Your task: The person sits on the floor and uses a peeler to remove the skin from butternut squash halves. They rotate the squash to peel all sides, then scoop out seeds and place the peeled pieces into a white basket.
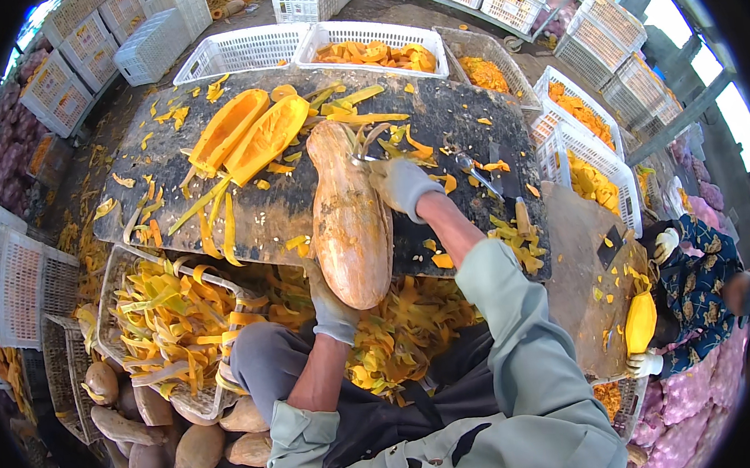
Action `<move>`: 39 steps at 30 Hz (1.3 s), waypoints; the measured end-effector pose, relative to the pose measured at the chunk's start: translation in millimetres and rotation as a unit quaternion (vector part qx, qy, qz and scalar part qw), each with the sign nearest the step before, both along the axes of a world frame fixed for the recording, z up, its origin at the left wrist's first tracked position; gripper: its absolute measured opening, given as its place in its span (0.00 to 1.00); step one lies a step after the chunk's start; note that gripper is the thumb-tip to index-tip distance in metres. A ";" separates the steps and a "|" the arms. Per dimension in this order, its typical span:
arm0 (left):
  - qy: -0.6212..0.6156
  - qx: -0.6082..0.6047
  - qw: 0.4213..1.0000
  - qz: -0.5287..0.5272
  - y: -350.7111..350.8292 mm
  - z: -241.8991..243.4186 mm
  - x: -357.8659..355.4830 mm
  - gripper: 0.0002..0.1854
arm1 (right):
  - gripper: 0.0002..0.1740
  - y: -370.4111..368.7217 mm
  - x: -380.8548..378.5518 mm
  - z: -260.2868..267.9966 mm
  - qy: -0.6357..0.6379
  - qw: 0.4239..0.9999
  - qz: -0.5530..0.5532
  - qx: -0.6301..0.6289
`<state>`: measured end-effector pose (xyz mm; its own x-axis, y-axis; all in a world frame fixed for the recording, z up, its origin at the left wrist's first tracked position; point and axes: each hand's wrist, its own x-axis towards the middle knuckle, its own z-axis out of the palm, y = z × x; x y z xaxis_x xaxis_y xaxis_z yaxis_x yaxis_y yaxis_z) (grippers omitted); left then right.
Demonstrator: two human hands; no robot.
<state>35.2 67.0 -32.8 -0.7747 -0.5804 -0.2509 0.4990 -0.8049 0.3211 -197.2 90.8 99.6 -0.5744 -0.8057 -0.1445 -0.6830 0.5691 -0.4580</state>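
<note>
A large unpeeled squash (351, 235) lies lengthwise across the front edge of a worn wooden board (270, 225). My left hand (333, 305), in a pale glove, supports its near end from the left and below. My right hand (404, 183), also gloved, is closed on a metal peeler (364, 158) at the squash's upper right side, where strips of peel curl up. The peeler's handle is hidden in the glove. Two hollowed, peeled squash halves (267, 137) lie on the board to the left. A metal spoon-like tool (478, 176) and a wooden handle (522, 217) rest to the right.
A crate of peelings (109, 305) stands at left, above whole squashes (198, 458). White crates (374, 28) with orange pieces line the board's far and right sides. A co-worker (705, 289) sits at right, gloved hands near a peeled squash (641, 323) on another board (578, 246).
</note>
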 end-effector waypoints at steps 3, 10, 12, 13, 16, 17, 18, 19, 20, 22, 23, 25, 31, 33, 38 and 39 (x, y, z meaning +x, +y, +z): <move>-0.013 -0.012 1.000 0.012 3.8 -0.4 -4.9 0.45 | 0.22 54.5 47.6 4.2 0.008 0.999 -0.023 -0.044; 0.023 0.021 0.999 -0.035 2.1 -4.0 -3.7 0.43 | 0.27 140.4 172.3 -0.3 -0.003 0.995 -0.092 -0.028; 0.010 -0.011 0.999 -0.030 1.5 -5.0 -4.5 0.43 | 0.28 161.1 193.3 -3.5 -0.038 0.995 -0.092 -0.027; 0.017 -0.012 0.999 -0.034 2.0 -5.5 -4.3 0.43 | 0.28 170.7 200.6 -5.6 -0.058 0.993 -0.095 -0.048; 0.013 -0.021 0.999 -0.020 2.0 -5.0 -5.6 0.42 | 0.25 188.3 204.0 -9.7 -0.077 0.994 -0.051 -0.057; 0.005 0.000 1.000 -0.020 2.3 -4.5 -5.4 0.42 | 0.25 187.0 193.2 -10.9 -0.110 0.986 -0.088 -0.092; 0.028 -0.016 0.999 -0.031 2.4 -3.8 -5.6 0.42 | 0.25 179.1 174.0 -12.5 -0.068 0.976 -0.071 -0.194; 0.042 -0.012 0.998 -0.039 2.9 -3.1 -5.0 0.42 | 0.26 167.2 151.0 -13.9 -0.040 0.962 -0.067 -0.262; 0.074 -0.009 0.996 -0.050 3.5 -2.3 -4.3 0.42 | 0.27 152.6 121.6 -14.5 -0.103 0.970 -0.099 -0.198; 0.028 -0.017 0.999 -0.027 4.4 -0.9 -3.5 0.42 | 0.27 103.2 52.8 -16.6 -0.117 0.976 -0.095 -0.156; 0.026 -0.028 0.999 -0.023 4.3 -0.2 -3.4 0.43 | 0.27 72.9 24.5 -19.5 -0.069 0.979 -0.060 -0.180; 0.000 -0.021 1.000 -0.011 4.7 0.2 -3.7 0.42 | 0.29 16.7 -20.4 -25.3 -0.222 0.954 -0.090 -0.182; 0.018 -0.002 1.000 -0.006 5.2 -2.3 -3.3 0.40 | 0.22 -78.8 -69.2 -39.0 -0.089 0.989 -0.050 -0.106; 0.006 -0.004 1.000 0.000 5.5 -3.3 -2.8 0.40 | 0.21 -80.1 -65.3 -44.4 -0.091 0.991 -0.039 -0.088; 0.015 -0.010 1.000 -0.006 5.3 -3.2 -5.3 0.39 | 0.20 -17.0 -20.3 -43.6 -0.019 0.999 -0.017 -0.040; 0.017 -0.008 1.000 -0.007 5.3 -3.1 -5.9 0.39 | 0.21 3.9 -6.0 -39.1 -0.012 0.998 0.037 -0.058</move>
<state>29.3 72.3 -35.9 -0.7909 -0.5731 -0.2147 0.4987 -0.8069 0.3166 -203.2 94.7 60.5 -0.5107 -0.8576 -0.0607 -0.7093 0.4602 -0.5340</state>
